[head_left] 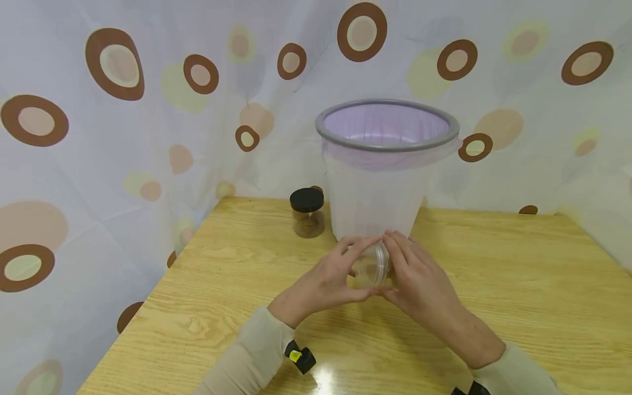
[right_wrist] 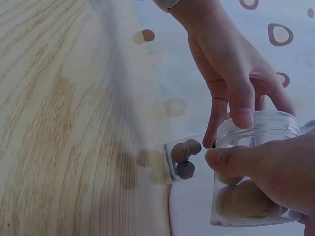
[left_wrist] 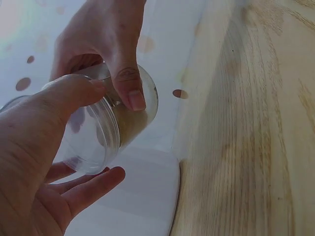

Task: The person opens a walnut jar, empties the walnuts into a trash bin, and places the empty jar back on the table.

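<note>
A clear jar (head_left: 367, 269) lies tipped sideways between both hands above the table. Large brown walnuts (right_wrist: 246, 199) show through its wall. My right hand (head_left: 424, 280) grips the jar's body, its thumb along the side. At the ridged clear rim, my left hand (head_left: 331, 277) holds with the thumb on one side and fingers on the other. In the left wrist view, the left fingers (left_wrist: 93, 191) reach beneath the rim. Whether a clear lid covers the mouth, I cannot tell.
Behind the hands stands a white bin (head_left: 375, 197) with a grey rim and purple liner. Left of it is another clear jar (head_left: 308, 224) with a black lid (head_left: 307, 200), holding several walnuts (right_wrist: 182, 152). A patterned curtain (head_left: 276, 109) borders the wooden table (head_left: 237, 263).
</note>
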Demonstrator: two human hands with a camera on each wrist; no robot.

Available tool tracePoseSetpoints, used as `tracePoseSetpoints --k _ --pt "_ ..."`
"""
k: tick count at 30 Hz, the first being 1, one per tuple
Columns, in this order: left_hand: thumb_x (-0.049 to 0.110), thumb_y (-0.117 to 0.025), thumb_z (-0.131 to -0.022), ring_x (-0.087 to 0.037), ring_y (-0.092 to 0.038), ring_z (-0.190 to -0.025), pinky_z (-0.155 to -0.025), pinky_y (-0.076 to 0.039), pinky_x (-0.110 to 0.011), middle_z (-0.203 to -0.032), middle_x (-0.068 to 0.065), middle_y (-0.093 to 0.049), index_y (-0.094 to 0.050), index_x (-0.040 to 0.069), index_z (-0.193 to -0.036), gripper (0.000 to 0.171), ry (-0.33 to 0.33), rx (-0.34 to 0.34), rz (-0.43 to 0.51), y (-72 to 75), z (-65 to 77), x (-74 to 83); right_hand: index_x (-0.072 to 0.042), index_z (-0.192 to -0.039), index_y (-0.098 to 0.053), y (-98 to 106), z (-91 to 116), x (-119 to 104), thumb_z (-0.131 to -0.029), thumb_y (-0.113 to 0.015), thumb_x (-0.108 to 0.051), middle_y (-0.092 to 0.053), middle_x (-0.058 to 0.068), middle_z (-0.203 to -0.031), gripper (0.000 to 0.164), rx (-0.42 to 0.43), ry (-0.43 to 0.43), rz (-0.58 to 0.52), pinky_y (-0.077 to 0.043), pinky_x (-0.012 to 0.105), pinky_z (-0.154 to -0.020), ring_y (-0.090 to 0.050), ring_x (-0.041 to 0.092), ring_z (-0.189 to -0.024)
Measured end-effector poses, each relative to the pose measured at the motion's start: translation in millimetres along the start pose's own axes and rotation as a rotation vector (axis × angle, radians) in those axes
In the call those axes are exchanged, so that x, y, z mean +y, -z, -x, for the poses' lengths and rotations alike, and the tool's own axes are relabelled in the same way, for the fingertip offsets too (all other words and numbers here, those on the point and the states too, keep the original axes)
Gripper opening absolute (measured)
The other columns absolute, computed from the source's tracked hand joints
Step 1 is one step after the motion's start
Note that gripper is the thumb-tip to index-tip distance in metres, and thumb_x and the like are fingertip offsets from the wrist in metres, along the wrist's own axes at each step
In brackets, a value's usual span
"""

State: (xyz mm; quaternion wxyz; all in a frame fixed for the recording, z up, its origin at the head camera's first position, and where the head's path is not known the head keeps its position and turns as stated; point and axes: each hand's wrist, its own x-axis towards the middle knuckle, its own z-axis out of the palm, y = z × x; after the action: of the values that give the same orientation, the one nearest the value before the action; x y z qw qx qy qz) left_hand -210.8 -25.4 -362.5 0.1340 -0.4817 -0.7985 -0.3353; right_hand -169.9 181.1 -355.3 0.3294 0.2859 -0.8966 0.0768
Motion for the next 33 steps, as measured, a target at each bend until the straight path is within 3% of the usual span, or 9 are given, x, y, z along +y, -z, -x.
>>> tracePoseSetpoints --k 6,9,13,18,24,26,29,33 --pt "0.027 -0.083 -0.08 -0.021 -0.053 -0.125 -0.094 -0.053 -0.021 -0.143 -0.01 -0.043 -0.035 0.008 -0.151 0.087 -0.009 0.06 -0.077 -1.8 -1.2 2.6 0.009 -0.134 -0.048 -0.1 0.4 0.0 -0.052 -0.099 -0.033 -0.057 0.027 -0.133 0.106 -0.01 -0.003 0.0 -0.043 0.053 -0.109 -0.056 0.041 -0.124" --pt "0.027 -0.083 -0.08 -0.021 -0.05 -0.128 -0.094 -0.053 -0.022 -0.145 -0.01 -0.042 -0.036 0.003 -0.15 0.087 -0.004 0.064 -0.076 -1.8 -2.2 3.8 0.01 -0.135 -0.048 -0.2 0.8 0.1 -0.053 -0.098 -0.034 -0.057 0.027 -0.134 0.105 -0.017 -0.008 0.003 -0.043 0.053 -0.109 -0.056 0.041 -0.124" --pt "0.029 -0.079 -0.085 -0.021 -0.055 -0.119 -0.084 -0.056 -0.021 -0.143 -0.009 -0.043 -0.035 0.006 -0.151 0.083 0.059 0.054 -0.018 -1.9 -2.3 5.4 0.01 -0.135 -0.047 0.0 1.3 0.2 -0.056 -0.096 -0.035 -0.056 0.027 -0.135 0.103 -0.026 -0.012 0.008 -0.042 0.053 -0.109 -0.055 0.041 -0.125" --pt "0.038 -0.071 -0.092 -0.018 -0.058 -0.106 -0.071 -0.054 -0.016 -0.139 -0.004 -0.045 -0.039 0.017 -0.149 0.069 0.157 0.052 0.026 -2.9 -2.6 8.2 0.01 -0.136 -0.047 0.5 2.2 0.4 -0.053 -0.099 -0.029 -0.056 0.027 -0.136 0.105 -0.034 -0.006 0.014 -0.043 0.054 -0.109 -0.056 0.041 -0.124" --pt "0.041 -0.072 -0.09 -0.018 -0.059 -0.107 -0.075 -0.055 -0.017 -0.135 -0.007 -0.05 -0.043 0.013 -0.146 0.068 0.227 0.051 0.046 -4.0 -3.9 9.3 0.01 -0.136 -0.047 0.1 2.2 0.8 -0.051 -0.099 -0.029 -0.056 0.026 -0.137 0.107 -0.034 -0.003 0.012 -0.044 0.055 -0.107 -0.056 0.042 -0.124" --pt "0.039 -0.076 -0.087 -0.02 -0.057 -0.116 -0.083 -0.055 -0.02 -0.139 -0.009 -0.048 -0.042 0.009 -0.145 0.074 0.187 0.05 0.03 -4.4 -4.2 8.3 0.01 -0.136 -0.047 -0.2 2.2 1.0 -0.051 -0.099 -0.029 -0.056 0.026 -0.136 0.106 -0.029 -0.001 0.011 -0.045 0.055 -0.106 -0.057 0.042 -0.123" --pt "0.036 -0.083 -0.08 -0.022 -0.049 -0.129 -0.099 -0.051 -0.024 -0.145 -0.011 -0.043 -0.038 0.006 -0.146 0.086 0.065 0.051 -0.03 -4.6 -4.6 5.4 0.009 -0.135 -0.047 -0.3 2.3 1.5 -0.049 -0.101 -0.026 -0.057 0.026 -0.135 0.107 -0.014 -0.003 0.004 -0.045 0.055 -0.106 -0.058 0.042 -0.122" --pt "0.031 -0.087 -0.076 -0.021 -0.046 -0.133 -0.109 -0.043 -0.025 -0.144 -0.012 -0.042 -0.037 0.006 -0.146 0.09 -0.075 0.08 -0.129 -4.8 -4.4 1.3 0.009 -0.134 -0.048 0.4 2.2 2.2 -0.045 -0.102 -0.022 -0.057 0.025 -0.133 0.109 -0.005 0.004 -0.001 -0.045 0.054 -0.106 -0.058 0.041 -0.121"
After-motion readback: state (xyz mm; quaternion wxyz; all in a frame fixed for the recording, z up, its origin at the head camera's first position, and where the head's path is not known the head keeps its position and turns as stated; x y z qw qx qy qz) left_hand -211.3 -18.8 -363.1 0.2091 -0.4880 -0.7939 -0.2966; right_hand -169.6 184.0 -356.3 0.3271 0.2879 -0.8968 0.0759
